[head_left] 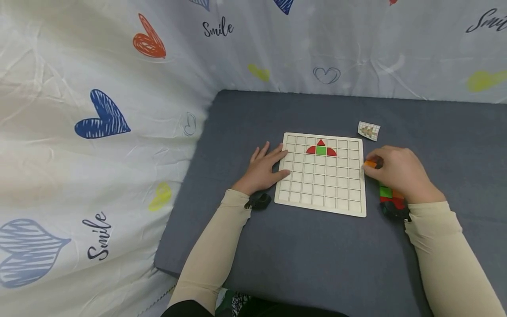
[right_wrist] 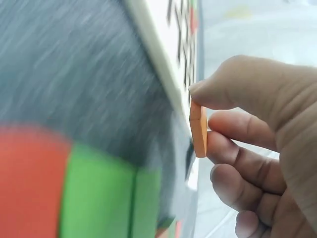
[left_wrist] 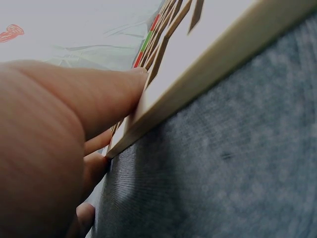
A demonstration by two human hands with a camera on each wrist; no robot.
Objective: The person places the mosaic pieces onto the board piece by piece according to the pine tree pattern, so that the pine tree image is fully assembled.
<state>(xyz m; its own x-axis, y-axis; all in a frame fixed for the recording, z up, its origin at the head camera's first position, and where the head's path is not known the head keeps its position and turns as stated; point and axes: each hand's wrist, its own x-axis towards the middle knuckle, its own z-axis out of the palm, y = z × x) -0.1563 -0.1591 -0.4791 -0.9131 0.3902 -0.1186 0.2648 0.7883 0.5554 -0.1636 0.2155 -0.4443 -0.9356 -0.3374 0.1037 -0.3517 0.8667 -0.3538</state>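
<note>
A pale wooden grid board (head_left: 320,180) lies flat on the grey table. Near its top edge sit a green square (head_left: 321,150), a red triangle (head_left: 321,143) above it, and red curved pieces on both sides. My left hand (head_left: 263,171) rests at the board's left edge, fingers spread, with the thumb on the frame. Between thumb and fingers my right hand (head_left: 398,169) pinches a small orange block (right_wrist: 199,130), just off the board's right edge. Under the right wrist are green and red blocks (right_wrist: 96,191), partly hidden by the arm.
A small printed card (head_left: 369,130) lies beyond the board's upper right corner. The grey tabletop (head_left: 309,259) extends in front of the board. White printed curtains (head_left: 158,88) hang along the left and far edges.
</note>
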